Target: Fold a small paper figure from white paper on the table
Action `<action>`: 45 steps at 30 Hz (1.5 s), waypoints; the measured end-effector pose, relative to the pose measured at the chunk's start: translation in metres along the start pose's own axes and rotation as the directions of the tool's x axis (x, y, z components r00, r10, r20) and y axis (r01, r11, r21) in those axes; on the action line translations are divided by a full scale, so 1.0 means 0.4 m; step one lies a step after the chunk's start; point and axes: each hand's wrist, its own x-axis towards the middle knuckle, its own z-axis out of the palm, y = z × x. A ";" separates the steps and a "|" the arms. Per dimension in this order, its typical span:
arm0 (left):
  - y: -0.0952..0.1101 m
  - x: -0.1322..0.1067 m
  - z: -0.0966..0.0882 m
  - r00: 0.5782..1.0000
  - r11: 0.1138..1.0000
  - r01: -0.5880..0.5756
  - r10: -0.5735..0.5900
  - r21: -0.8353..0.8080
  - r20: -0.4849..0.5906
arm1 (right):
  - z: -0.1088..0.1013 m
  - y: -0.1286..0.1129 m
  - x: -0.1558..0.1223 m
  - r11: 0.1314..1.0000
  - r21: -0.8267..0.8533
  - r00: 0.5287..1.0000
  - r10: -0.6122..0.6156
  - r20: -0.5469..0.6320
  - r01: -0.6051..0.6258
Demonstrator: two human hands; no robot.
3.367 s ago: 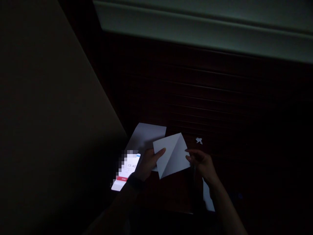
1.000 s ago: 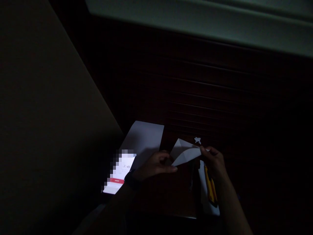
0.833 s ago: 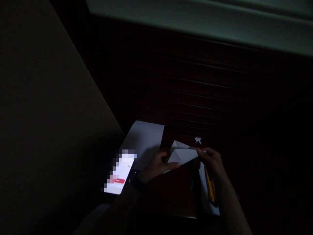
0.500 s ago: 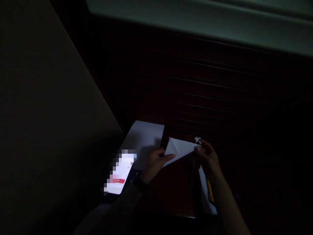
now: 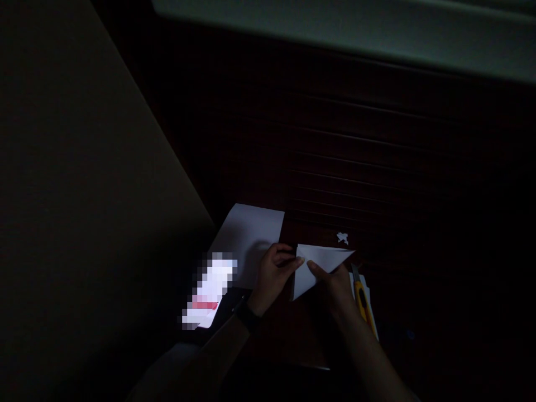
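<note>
A white folded paper triangle (image 5: 320, 258) is held between my hands, its sharp tip pointing right. My left hand (image 5: 272, 273) pinches its left edge, thumb on top and fingers behind. From below, my right hand (image 5: 338, 287) grips the lower edge with the thumb pressed on the paper's face; its other fingers are mostly hidden underneath. A dark band circles my left wrist. Just past the triangle's tip lie some small white paper scraps (image 5: 342, 238). Beside my right forearm, a yellow utility knife (image 5: 363, 301) with its blade showing rests on white paper (image 5: 367, 279).
A white sheet (image 5: 249, 226) lies on the dark wooden table (image 5: 288, 340) to the left. A lit phone (image 5: 211, 293), its screen blurred out, stands near my left forearm. Behind rise dark slatted panels (image 5: 335, 151), with a pale wall (image 5: 84, 167) at the left.
My right hand has moved from the triangle's right tip leftward to its lower edge. The triangle has shifted slightly right and down. The knife and scraps show more fully.
</note>
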 end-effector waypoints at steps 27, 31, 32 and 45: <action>-0.002 -0.002 -0.007 0.998 0.999 0.047 -0.047 -0.004 -0.031 | 0.007 0.011 -0.012 1.000 -0.025 0.998 0.015 0.060 -0.014; 0.004 -0.004 -0.007 0.999 0.999 0.033 -0.032 0.026 -0.032 | 0.009 0.010 -0.013 1.000 -0.015 0.999 0.016 0.043 -0.015; 0.005 -0.004 -0.007 0.999 0.999 0.032 -0.032 0.020 -0.029 | 0.010 0.009 -0.013 1.000 -0.010 0.999 0.017 0.043 -0.017; 0.005 -0.004 -0.004 0.999 0.999 0.035 -0.035 -0.015 -0.026 | 0.009 0.010 -0.011 1.000 0.008 0.999 0.017 0.047 -0.017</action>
